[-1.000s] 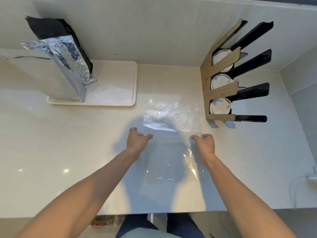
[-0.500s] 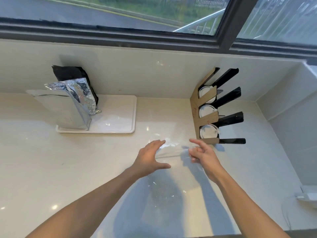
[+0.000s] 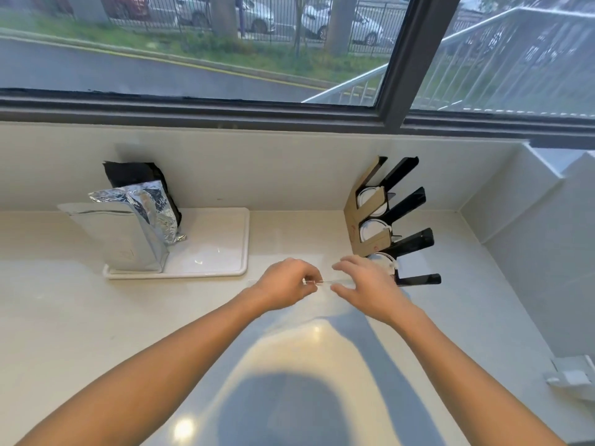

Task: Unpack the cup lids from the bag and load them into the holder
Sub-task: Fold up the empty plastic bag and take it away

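left hand (image 3: 286, 283) pinches bag (image 3: 325, 281) edge — right hand (image 3: 367, 284) fingers spread | holder (image 3: 370, 217) beside

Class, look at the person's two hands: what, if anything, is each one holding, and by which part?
The left hand pinches the top edge of the clear plastic bag; the right hand is open beside it.

The desk (image 3: 80, 317) is pale, smooth and glossy, throwing back light spots. The bag (image 3: 317, 282) is thin clear plastic film, nearly invisible but for a bright crease between the hands. The holder (image 3: 370, 217) joins matt brown cardboard to glossy black plastic arms; the lids (image 3: 370, 228) in it look like smooth white plastic. The tray (image 3: 212, 249) is shiny white plastic. The pouch (image 3: 128, 236) on it is crinkled silver foil.
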